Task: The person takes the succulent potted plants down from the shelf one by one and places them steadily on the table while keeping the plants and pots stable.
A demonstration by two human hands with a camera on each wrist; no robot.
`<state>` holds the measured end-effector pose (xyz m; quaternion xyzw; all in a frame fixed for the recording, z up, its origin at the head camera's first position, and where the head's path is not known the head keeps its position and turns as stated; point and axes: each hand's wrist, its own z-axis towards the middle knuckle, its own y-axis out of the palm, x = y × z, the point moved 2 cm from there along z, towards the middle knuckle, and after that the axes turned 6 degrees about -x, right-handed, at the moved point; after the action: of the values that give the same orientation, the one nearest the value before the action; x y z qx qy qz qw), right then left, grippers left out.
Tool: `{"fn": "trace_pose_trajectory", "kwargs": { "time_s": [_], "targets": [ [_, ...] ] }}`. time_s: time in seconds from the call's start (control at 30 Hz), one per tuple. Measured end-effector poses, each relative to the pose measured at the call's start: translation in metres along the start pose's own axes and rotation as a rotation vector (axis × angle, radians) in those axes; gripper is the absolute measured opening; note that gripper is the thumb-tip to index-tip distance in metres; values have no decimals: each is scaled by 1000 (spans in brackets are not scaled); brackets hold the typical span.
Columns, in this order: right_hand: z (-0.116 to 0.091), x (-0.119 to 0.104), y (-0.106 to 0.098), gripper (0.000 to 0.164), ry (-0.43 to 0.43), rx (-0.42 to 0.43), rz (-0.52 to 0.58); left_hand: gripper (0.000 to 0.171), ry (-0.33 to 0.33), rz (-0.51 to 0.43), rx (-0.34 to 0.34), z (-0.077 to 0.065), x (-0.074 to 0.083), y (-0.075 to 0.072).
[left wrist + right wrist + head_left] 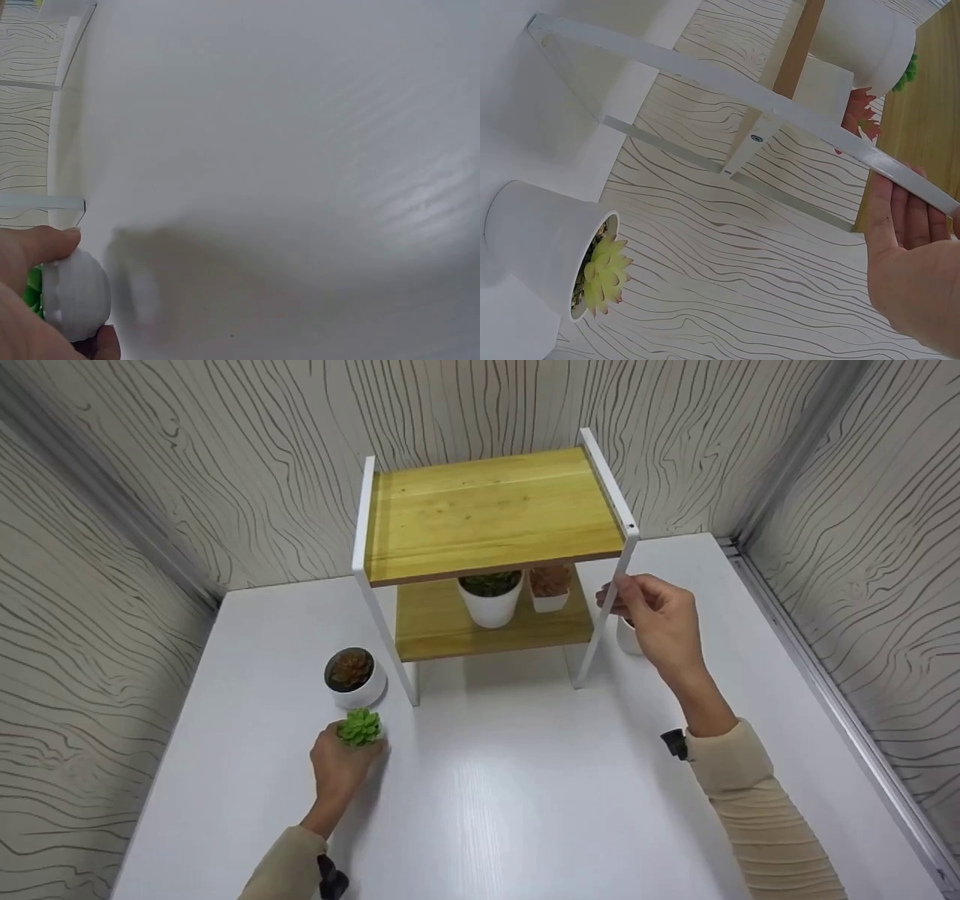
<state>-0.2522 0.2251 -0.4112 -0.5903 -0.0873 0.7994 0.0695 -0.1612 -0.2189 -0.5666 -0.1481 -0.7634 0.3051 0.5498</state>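
Note:
My left hand [341,769] grips a small potted succulent [360,727] with bright green leaves, at the left front of the shelf. Its ribbed white pot [79,296] sits between thumb and fingers in the left wrist view, seemingly just above the table. With my right hand [667,619] I hold the right front post of a two-tier shelf [495,510] that has wooden boards and a white frame. The fingers pass behind that post [832,133] in the right wrist view. Just behind the left hand stands a brown succulent in a white pot [364,690].
On the lower board stand a larger white pot [491,606] with a green plant and a square white pot [551,601] with a reddish plant. A yellow-green succulent [606,277] in a white pot is right of the shelf. Patterned walls [262,472] border the white table [480,810].

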Motion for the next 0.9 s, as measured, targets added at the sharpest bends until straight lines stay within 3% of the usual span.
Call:
{"fn": "trace_pose_trajectory", "kwargs": {
  "time_s": [0.27, 0.5, 0.9],
  "targets": [
    [-1, 2, 0, 42, 2, -2, 9, 69, -6, -27, 10, 0, -4, -1],
    [0, 3, -1, 40, -12, 11, -3, 67, 26, 13, 49, 3, -5, -3],
    [0, 2, 0, 42, 9, 1, -4, 71, -27, -16, 17, 5, -10, -3]
  ]
}}
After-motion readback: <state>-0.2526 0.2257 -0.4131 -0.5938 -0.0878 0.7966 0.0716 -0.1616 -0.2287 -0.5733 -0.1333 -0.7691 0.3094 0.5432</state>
